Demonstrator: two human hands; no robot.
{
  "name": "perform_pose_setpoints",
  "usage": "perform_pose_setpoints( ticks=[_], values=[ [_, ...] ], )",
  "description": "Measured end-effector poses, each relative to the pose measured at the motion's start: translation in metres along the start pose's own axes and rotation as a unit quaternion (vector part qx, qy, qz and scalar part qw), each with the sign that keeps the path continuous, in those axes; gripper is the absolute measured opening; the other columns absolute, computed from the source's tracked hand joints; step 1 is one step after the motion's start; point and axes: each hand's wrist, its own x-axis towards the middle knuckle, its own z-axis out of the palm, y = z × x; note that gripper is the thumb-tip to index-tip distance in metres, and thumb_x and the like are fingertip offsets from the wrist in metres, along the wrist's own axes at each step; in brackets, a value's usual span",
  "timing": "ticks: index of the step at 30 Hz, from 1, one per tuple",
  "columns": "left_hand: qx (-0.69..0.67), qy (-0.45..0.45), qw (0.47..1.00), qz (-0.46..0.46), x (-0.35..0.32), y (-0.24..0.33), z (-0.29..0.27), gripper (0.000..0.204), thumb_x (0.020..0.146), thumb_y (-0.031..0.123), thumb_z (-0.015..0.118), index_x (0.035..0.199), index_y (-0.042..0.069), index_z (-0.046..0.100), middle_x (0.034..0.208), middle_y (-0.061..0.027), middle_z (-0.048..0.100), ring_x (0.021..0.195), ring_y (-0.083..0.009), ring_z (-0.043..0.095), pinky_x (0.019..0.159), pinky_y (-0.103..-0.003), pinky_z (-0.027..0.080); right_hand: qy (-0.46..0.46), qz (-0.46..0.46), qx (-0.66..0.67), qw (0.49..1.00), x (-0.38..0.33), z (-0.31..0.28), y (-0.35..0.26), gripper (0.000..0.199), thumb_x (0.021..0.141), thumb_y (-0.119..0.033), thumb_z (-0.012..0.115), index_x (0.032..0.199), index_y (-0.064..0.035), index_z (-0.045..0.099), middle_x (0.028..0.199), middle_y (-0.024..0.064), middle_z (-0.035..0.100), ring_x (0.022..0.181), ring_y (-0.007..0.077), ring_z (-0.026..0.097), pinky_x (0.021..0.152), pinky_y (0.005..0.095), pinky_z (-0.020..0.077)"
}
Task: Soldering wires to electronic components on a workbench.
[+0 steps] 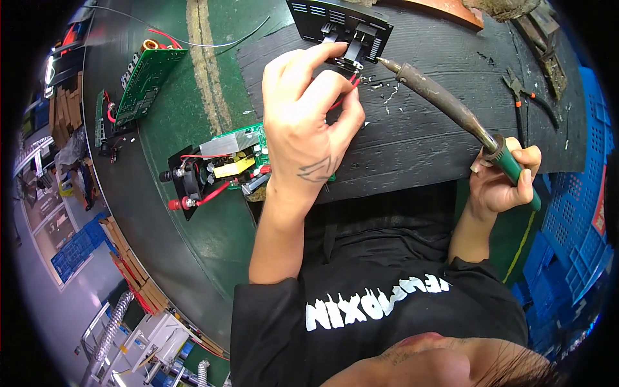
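My right hand (506, 175) is closed around the green handle of a soldering iron (445, 103). The iron's tip points left and sits close to the lower edge of a black vented panel (309, 18), beside the metal terminal of a black socket (361, 44) fixed to it. My left hand (302, 106) pinches a red wire (354, 80) between thumb and fingers. Its index fingertip reaches up against the socket. The wire's end is just below the terminal; whether they touch, I cannot tell. My left palm hides part of the wire.
Pliers with orange-and-black handles (527, 97) lie right on the black board (412, 151), near solder scraps. A circuit assembly with a fan (188, 180) lies left of my left forearm. Further left stands a green circuit board (151, 80). A blue crate (570, 213) is at far right.
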Motion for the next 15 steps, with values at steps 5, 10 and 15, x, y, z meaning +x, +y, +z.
perform_pose_setpoints(
  ticks=[5,10,15],
  values=[
    [-0.006,0.021,1.0,-0.016,-0.003,0.0,0.011,0.01,0.064,0.0,0.067,0.07,0.005,0.062,0.105,-0.0066,0.061,0.093,-0.0242,0.052,0.082,-0.033,0.043,-0.003,0.001,-0.002,1.0,0.001,0.001,-0.001,0.028,0.085,-0.031,0.047,0.094,-0.0045,0.05,0.069,0.0169,0.053,0.047,0.0191,0.047,0.04,0.0273,0.0427],
    [-0.008,0.021,0.999,-0.024,-0.003,-0.001,0.012,0.01,0.065,0.0,0.067,0.07,0.005,0.061,0.104,-0.0067,0.059,0.091,-0.0236,0.05,0.079,-0.032,0.042,-0.023,0.003,-0.004,1.0,0.002,-0.001,0.0,0.028,0.084,-0.031,0.047,0.093,-0.0044,0.05,0.069,0.0167,0.053,0.047,0.0192,0.047,0.04,0.0276,0.0427],
    [-0.016,0.019,0.999,-0.034,-0.004,-0.001,0.013,0.01,0.065,0.0,0.067,0.07,0.005,0.06,0.101,-0.0075,0.058,0.089,-0.0241,0.05,0.077,-0.033,0.041,-0.029,0.002,-0.008,1.0,0.001,0.0,0.001,0.028,0.085,-0.03,0.046,0.094,-0.0044,0.05,0.069,0.0175,0.053,0.047,0.0199,0.048,0.04,0.0282,0.043]
  ],
)
